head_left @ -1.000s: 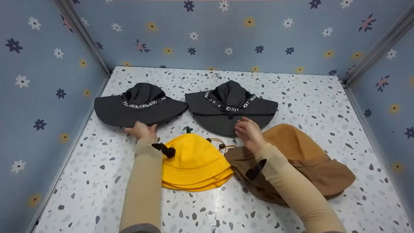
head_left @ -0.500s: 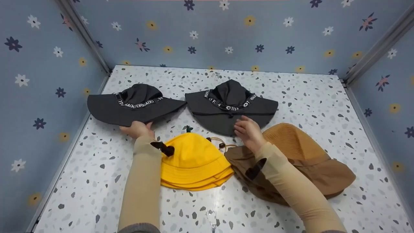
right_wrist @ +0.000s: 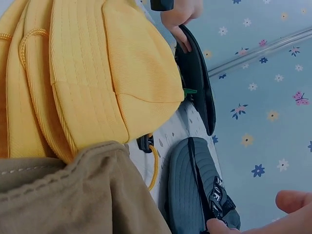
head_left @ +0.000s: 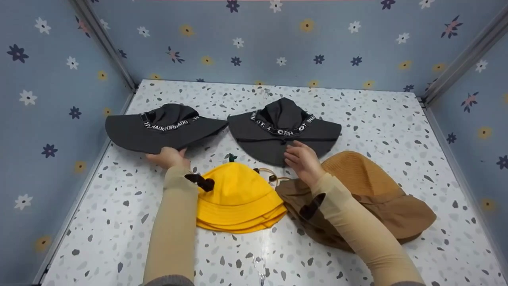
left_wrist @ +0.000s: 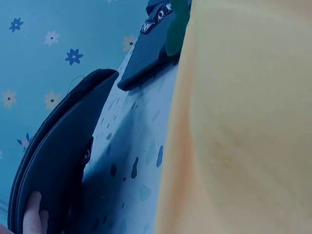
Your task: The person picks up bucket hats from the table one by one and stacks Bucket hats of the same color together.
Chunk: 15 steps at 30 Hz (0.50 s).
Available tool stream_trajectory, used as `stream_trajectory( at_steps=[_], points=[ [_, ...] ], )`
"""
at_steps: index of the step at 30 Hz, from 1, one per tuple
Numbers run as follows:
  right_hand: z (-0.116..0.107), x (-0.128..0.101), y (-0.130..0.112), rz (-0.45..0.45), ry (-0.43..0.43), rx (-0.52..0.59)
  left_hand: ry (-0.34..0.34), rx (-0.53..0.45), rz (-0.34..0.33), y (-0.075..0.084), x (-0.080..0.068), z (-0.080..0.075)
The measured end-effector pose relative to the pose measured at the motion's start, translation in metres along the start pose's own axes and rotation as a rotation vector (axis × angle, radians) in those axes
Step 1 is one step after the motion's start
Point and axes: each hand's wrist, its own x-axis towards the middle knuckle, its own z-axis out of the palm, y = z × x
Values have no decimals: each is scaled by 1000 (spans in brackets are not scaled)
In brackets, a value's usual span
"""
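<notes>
My left hand (head_left: 168, 158) grips the front brim of a black bucket hat (head_left: 164, 131) with a lettered band, its near edge tilted up off the table. In the left wrist view, fingers (left_wrist: 33, 214) lie against the underside of the brim (left_wrist: 68, 131), which shows layered edges. A second black bucket hat (head_left: 285, 123), with a cord across its brim, sits to the right. My right hand (head_left: 304, 163) is at that hat's front brim, fingers loosely bent and gripping nothing; whether they touch it I cannot tell.
Stacked yellow bucket hats (head_left: 238, 198) with a green sprout (head_left: 232, 158) stand between my forearms. Brown hats (head_left: 381, 202), also stacked, lie under my right forearm. Flowered panels (head_left: 278, 43) enclose the speckled white table (head_left: 226, 262) at the back and sides.
My left hand has lifted the left black hat's front brim and drawn it slightly left. The right hand has barely moved.
</notes>
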Motion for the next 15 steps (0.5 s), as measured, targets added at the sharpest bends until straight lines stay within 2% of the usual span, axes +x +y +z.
stream_trajectory(
  at_steps=[7, 15],
  points=[
    [2, 1, 1, 11, -3, 2, -69, -33, -35, -8, -9, 5],
    [3, -1, 2, -5, -46, 30, -125, -5, -69, -21, -16, 7]
  ],
)
